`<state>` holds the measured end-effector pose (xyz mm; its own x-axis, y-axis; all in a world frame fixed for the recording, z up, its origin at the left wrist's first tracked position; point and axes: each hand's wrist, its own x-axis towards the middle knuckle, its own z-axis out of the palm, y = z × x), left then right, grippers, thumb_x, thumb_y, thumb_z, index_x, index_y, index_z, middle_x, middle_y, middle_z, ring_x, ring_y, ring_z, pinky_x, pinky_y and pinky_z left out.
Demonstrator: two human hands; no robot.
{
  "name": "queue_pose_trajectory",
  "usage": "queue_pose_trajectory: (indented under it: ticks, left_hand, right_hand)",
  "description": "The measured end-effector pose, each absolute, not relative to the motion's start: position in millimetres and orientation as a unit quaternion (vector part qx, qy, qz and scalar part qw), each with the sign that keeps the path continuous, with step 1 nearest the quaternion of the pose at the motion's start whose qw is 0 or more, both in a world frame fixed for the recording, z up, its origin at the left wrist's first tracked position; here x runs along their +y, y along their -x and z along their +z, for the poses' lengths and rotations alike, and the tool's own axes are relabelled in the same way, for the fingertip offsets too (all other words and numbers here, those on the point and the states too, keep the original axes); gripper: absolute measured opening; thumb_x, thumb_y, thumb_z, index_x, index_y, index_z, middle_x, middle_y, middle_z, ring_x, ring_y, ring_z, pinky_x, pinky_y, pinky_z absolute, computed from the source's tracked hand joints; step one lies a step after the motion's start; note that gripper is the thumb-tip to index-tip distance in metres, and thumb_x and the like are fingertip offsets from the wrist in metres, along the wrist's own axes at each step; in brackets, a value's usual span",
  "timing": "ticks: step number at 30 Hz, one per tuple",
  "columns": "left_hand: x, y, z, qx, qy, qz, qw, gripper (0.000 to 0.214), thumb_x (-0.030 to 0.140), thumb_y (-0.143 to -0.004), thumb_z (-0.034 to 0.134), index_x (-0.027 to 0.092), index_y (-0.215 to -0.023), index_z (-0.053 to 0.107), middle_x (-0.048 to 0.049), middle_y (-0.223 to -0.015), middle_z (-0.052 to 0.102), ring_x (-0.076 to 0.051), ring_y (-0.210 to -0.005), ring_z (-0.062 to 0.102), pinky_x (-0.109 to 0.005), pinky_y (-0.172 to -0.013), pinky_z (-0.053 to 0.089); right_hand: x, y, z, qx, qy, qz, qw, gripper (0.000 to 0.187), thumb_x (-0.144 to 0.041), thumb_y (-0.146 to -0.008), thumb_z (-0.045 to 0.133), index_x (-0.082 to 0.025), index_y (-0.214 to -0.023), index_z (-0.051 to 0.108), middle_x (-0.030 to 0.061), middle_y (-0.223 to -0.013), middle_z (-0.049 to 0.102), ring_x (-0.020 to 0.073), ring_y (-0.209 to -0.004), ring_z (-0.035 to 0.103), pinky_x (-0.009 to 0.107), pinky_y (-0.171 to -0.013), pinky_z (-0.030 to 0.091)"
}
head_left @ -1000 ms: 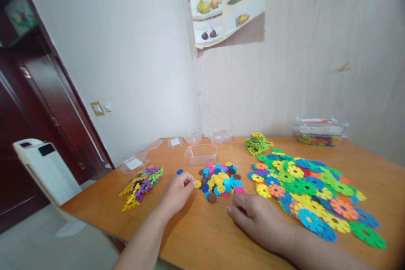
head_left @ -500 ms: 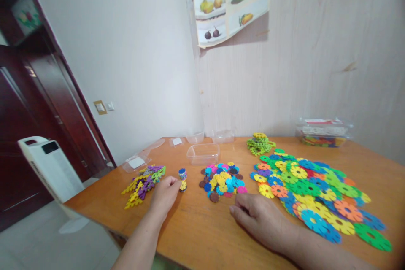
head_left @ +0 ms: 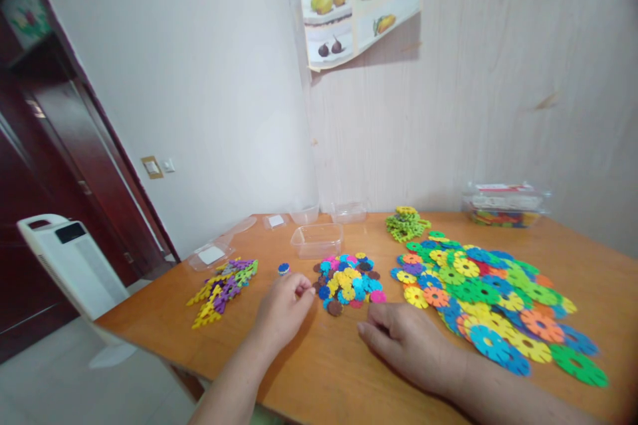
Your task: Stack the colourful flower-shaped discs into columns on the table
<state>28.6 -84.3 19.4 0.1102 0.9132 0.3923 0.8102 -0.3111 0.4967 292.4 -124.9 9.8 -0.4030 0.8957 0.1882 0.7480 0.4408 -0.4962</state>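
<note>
Brown table [head_left: 319, 372] under small discs [head_left: 343, 279], large discs [head_left: 461, 292]

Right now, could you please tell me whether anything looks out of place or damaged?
The poster on the wall looks askew: its lower edge slants up to the right. On the table, the small discs lie in a loose heap, and nothing looks clearly damaged.

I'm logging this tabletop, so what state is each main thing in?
Left hand: curled, grip unclear
Right hand: curled, resting on table
Small discs: loose, heaped
Blue stack: upright, partly hidden
Large discs: loose, overlapping
Yellow-purple heap: loose
Green pile: stacked
Nearest tub: uncovered
Packed box: seemingly closed
</note>
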Motion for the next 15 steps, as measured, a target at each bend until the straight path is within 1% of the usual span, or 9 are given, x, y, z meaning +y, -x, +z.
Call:
queue_pose_trajectory:
  ticks: [2,4,7,10,15]
  left_hand:
    - [-88.2,-42.9,18.6,0.547,-0.770,0.313,0.105,0.016,0.033,-0.085,0.059,0.022,-0.087,0.069,-0.0036,-0.088,0.066,-0.018,-0.087,0.060,-0.028,-0.076,0.041]
    - [-91.2,-53.5,18.0,0.536,-0.787,0.286,0.110,0.018,0.036,-0.083,0.063,0.023,-0.091,0.072,-0.0048,-0.089,0.064,-0.020,-0.089,0.060,-0.029,-0.075,0.041]
    - [-92.7,-61.2,17.4,0.535,-0.797,0.260,0.101,0.016,0.035,-0.082,0.064,0.023,-0.089,0.073,-0.0054,-0.089,0.063,-0.021,-0.089,0.059,-0.030,-0.074,0.040]
    - [-90.6,-61.4,15.2,0.527,-0.799,0.266,0.111,0.012,0.030,-0.082,0.063,0.023,-0.086,0.072,-0.0049,-0.089,0.064,-0.020,-0.089,0.060,-0.030,-0.075,0.041]
    - [-85.2,-56.9,8.2,0.520,-0.780,0.309,0.159,0.016,0.025,-0.083,0.060,0.022,-0.091,0.073,-0.0057,-0.091,0.066,-0.020,-0.089,0.062,-0.030,-0.079,0.044]
  right_hand:
    - [-128.9,-291.3,10.9,-0.831,0.491,0.156,0.208,0.038,-0.042,-0.096,0.047,-0.020,-0.065,0.050,-0.0003,-0.063,0.061,0.0118,-0.056,0.049,0.026,-0.053,0.024]
    - [-133.4,-289.7,12.4,-0.848,0.471,0.142,0.197,0.038,-0.042,-0.095,0.049,-0.020,-0.064,0.052,-0.0001,-0.062,0.062,0.0117,-0.054,0.048,0.027,-0.053,0.022]
    - [-138.4,-287.8,14.4,-0.866,0.448,0.124,0.184,0.035,-0.041,-0.094,0.051,-0.021,-0.066,0.057,0.0014,-0.066,0.066,0.0126,-0.057,0.052,0.028,-0.054,0.022]
    - [-139.6,-287.3,14.8,-0.867,0.446,0.125,0.182,0.034,-0.040,-0.094,0.050,-0.021,-0.067,0.059,0.0025,-0.070,0.068,0.0133,-0.060,0.055,0.028,-0.054,0.023]
    - [-138.2,-288.0,12.2,-0.862,0.452,0.125,0.191,0.035,-0.040,-0.095,0.049,-0.021,-0.067,0.057,0.0015,-0.068,0.068,0.0123,-0.058,0.053,0.027,-0.053,0.022]
